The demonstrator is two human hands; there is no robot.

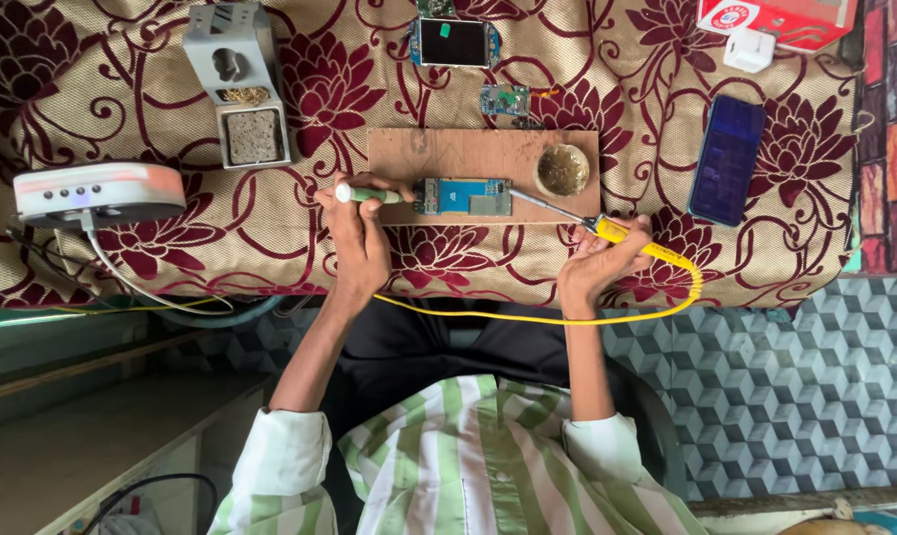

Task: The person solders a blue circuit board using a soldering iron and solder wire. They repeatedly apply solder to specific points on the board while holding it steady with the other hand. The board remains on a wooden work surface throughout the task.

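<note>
Head view: your left hand (361, 233) grips a green-handled tool (367, 194), its tip pinning the board (463, 196) steady just beyond your fingers. Your right hand (595, 266) clasps the yellow iron (622, 235) pen-style, tip on the board's edge.

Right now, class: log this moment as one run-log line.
left hand: holds green-handled tool | right hand: holds yellow soldering iron | tip on circuit board | board on wooden block
</note>
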